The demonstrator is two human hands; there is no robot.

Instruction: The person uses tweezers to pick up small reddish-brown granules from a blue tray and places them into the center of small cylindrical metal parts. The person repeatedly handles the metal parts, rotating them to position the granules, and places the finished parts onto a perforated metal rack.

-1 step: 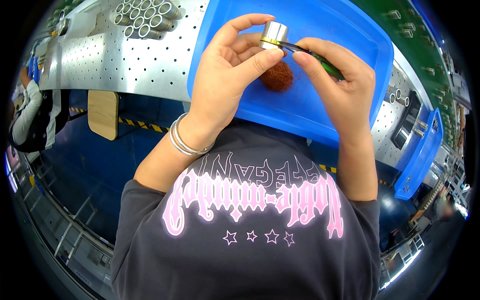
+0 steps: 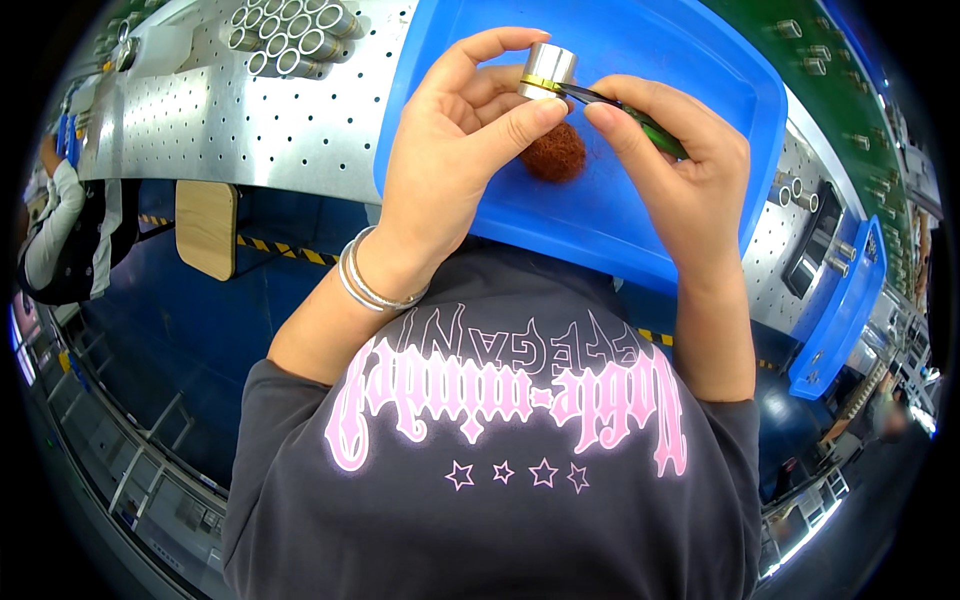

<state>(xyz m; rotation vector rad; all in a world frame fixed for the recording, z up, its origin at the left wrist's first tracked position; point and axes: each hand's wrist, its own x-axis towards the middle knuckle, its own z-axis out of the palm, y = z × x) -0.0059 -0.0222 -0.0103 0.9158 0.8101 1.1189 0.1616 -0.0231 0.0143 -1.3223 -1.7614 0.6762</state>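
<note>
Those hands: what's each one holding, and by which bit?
Left hand: a silver metal cylinder, pinched by its two ends. Right hand: a green-and-black tool, by its handle.

"What colour is the cylinder (image 2: 553, 58)?"
"Silver, with a yellow band (image 2: 540, 82). The tool (image 2: 660, 137) shows green and black."
"And the tray (image 2: 640, 215)?"
"Blue; the fibre ball (image 2: 555, 160) is rusty brown."
"The desk (image 2: 290, 110)?"
"Silver-grey, patterned with dark holes."
"The shirt (image 2: 510, 540)?"
"Dark grey, with pink lettering (image 2: 515, 395) and pink-outlined stars (image 2: 504, 471)."
"The floor tape (image 2: 290, 250)?"
"Yellow and black stripes."
</note>
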